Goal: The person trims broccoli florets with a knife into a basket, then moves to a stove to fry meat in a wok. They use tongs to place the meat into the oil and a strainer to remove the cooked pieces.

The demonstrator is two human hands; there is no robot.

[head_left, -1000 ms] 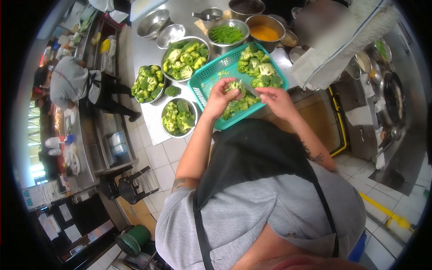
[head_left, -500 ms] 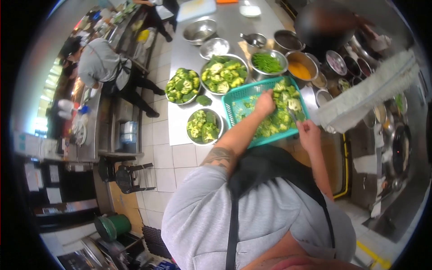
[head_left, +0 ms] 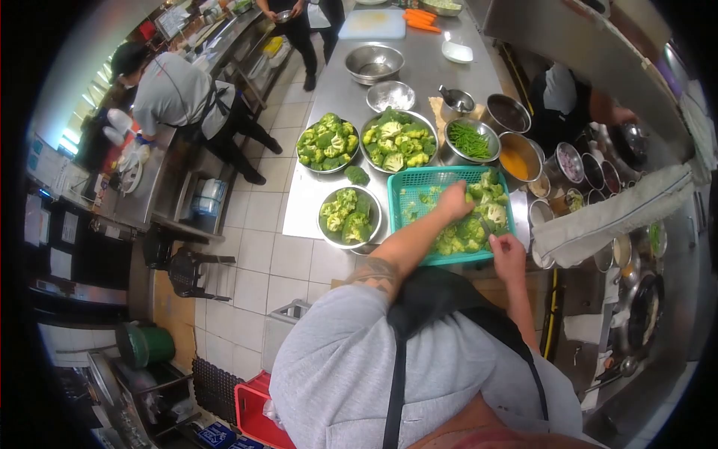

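A turquoise perforated basket holding cut broccoli lies under both hands. My left hand is inside it with the fingers closed at a broccoli floret, partly hidden by the hand. By the basket's near right corner, my right hand is closed round a small knife, its blade pointing into the basket. A steel bowl of broccoli stands left of the basket. Two more broccoli bowls, a left one and a larger one, sit behind; a loose floret lies between.
A bowl of green beans and a pot of orange liquid stand behind the basket. A grey cloth hangs at the right. Carrots and a cutting board lie at the far end. A co-worker bends over the left counter.
The view has shifted, so the table appears farther right and more of its far end shows. Both hands stay at the basket; my right hand still grips the knife.
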